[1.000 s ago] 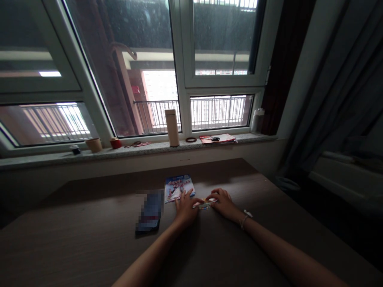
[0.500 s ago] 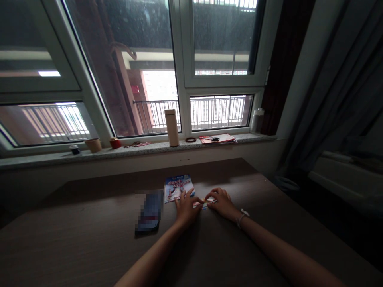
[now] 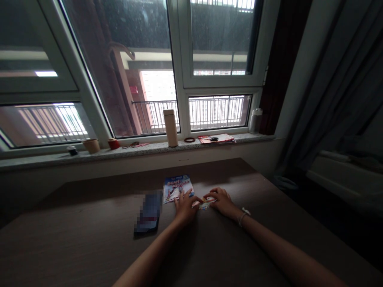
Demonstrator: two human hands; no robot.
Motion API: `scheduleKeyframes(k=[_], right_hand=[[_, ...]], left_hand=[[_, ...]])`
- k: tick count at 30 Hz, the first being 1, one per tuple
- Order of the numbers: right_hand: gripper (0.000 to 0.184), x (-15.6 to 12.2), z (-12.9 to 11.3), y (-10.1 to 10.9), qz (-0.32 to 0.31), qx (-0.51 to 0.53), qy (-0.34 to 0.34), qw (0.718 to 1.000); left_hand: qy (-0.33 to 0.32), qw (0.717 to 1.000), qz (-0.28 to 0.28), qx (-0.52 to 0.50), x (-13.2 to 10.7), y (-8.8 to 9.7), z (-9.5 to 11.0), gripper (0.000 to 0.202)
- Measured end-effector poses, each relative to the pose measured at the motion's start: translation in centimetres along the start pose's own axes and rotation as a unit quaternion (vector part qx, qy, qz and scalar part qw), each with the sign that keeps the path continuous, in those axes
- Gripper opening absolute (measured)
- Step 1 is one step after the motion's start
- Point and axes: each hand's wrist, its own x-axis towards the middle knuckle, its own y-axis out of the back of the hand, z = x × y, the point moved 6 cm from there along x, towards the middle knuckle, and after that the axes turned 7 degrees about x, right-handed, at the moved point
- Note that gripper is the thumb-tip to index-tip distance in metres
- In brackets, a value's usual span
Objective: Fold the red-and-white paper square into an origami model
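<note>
A small piece of colourful paper point(image 3: 204, 206) lies on the dark table between my two hands, partly covered by the fingers. My left hand point(image 3: 184, 208) has its thumb and index finger closed on the paper's left side, while its other fingers reach over the lower right edge of a blue printed leaflet point(image 3: 175, 184). From the right, my right hand point(image 3: 223, 202) pinches the paper with curled fingers; a light bracelet point(image 3: 244, 216) circles that wrist. Fine folds in the paper are too small to make out.
A dark, pixelated flat object point(image 3: 151, 211) lies left of my left hand. Along the windowsill point(image 3: 143, 150) stand a beige flask point(image 3: 170, 128), a paper cup point(image 3: 91, 146), a red spool point(image 3: 113, 144) and a clear bottle point(image 3: 255, 120). Scissors point(image 3: 213, 138) rest on red papers point(image 3: 223, 138).
Both hands stay at the paper with only slight finger movement. The whole view has shifted a little.
</note>
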Motion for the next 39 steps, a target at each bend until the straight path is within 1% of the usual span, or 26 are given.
scheduleKeyframes(k=[8,12,20,24,31,35,39], right_hand=[[0.037,-1.0,-0.4,0.0,0.017,-0.023,0.075,0.997],[0.037,-1.0,-0.4,-0.1,0.023,-0.023,0.084,0.996],[0.029,-1.1,-0.4,-0.1,0.046,-0.013,0.09,0.995],[0.024,-1.2,-0.5,0.2,0.068,-0.015,0.089,0.994],[0.01,-1.3,-0.9,0.7,0.096,-0.03,0.086,0.991],[0.008,-1.3,-0.7,0.6,0.096,-0.025,0.089,0.991],[0.012,-1.3,-0.5,0.7,0.084,-0.019,0.103,0.991]], left_hand=[[-0.032,0.998,0.052,0.014,-0.7,-0.1,0.4,0.025],[-0.035,0.997,0.072,0.0,-0.7,0.1,0.3,0.021],[-0.045,0.992,0.108,-0.035,-0.5,0.3,0.1,0.018],[-0.055,0.99,0.124,-0.041,-0.5,0.3,0.0,0.015],[-0.041,0.992,0.118,-0.035,-0.6,0.4,0.2,0.019],[-0.04,0.992,0.113,-0.026,-0.7,0.4,0.3,0.019],[-0.045,0.994,0.103,-0.016,-0.7,0.4,0.4,0.021]])
